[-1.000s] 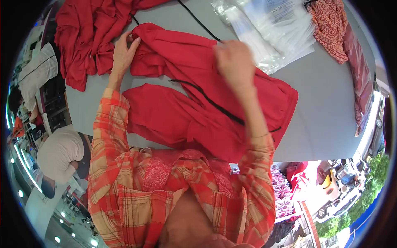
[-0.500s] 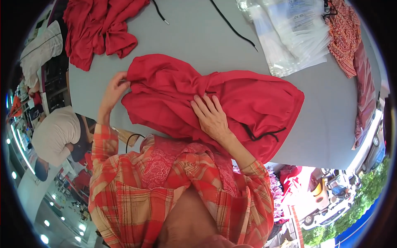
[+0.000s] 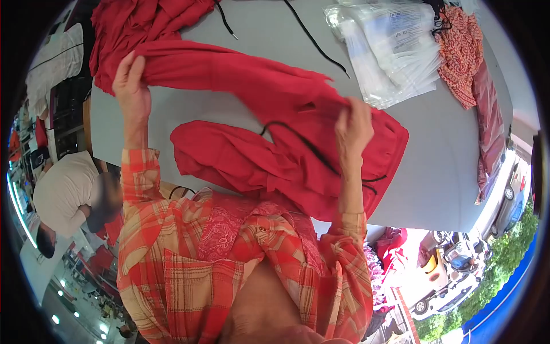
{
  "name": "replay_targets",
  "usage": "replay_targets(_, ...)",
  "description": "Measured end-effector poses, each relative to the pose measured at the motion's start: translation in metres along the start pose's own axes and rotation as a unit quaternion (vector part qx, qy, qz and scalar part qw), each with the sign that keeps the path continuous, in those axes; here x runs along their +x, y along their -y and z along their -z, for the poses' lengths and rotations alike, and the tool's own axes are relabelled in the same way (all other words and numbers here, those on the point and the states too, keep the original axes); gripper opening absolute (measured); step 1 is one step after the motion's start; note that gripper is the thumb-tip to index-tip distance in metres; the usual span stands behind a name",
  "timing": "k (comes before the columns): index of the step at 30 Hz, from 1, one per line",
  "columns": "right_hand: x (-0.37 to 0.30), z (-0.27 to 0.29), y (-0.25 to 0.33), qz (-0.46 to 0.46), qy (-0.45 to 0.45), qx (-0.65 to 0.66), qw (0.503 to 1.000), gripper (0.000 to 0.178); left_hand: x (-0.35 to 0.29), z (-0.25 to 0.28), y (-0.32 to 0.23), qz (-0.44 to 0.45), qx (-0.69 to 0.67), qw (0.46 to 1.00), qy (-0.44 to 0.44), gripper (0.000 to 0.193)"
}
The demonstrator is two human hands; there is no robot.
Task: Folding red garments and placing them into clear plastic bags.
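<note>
A pair of red trousers [image 3: 321, 160] with a black drawstring lies across the grey table, its waist end at the right. One leg is stretched out above the other. My left hand [image 3: 133, 83] is closed on the far leg's end at the left, lifting it. Farther right, my right hand [image 3: 354, 127] is closed on the same cloth near the waist. The black drawstring [image 3: 303, 143] trails over the trousers beneath my right hand. The nearer leg [image 3: 223, 152] lies rumpled on the table, close to my body.
More red garments [image 3: 143, 20] are heaped at the far left of the grey table [image 3: 435, 160]. Clear plastic bags [image 3: 389, 49] lie at the far right, beside an orange patterned cloth [image 3: 461, 54]. A black cord [image 3: 318, 40] crosses the far side. A person [image 3: 69, 192] bends over at the left.
My left hand has moved up and away, stretching the far leg out straight. My right hand has moved right and now grips the cloth instead of lying flat. The trouser legs have spread apart.
</note>
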State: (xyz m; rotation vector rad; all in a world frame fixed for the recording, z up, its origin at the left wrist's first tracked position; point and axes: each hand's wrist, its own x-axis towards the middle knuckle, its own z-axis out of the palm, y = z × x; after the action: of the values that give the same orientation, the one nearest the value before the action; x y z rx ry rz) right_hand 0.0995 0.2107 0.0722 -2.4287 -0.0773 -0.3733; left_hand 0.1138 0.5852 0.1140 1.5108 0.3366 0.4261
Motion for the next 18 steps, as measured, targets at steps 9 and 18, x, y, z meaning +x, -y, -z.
replay_targets(9,-0.036,-0.044,-0.014,0.094,0.079,-0.155,0.980,0.050,0.017,0.030,0.083,0.096,0.227,0.964,0.103,0.023)
replay_targets(18,-0.057,-0.012,-0.016,0.028,0.064,-0.126,0.990,0.036,0.002,0.069,0.075,0.181,0.322,0.920,0.132,0.028)
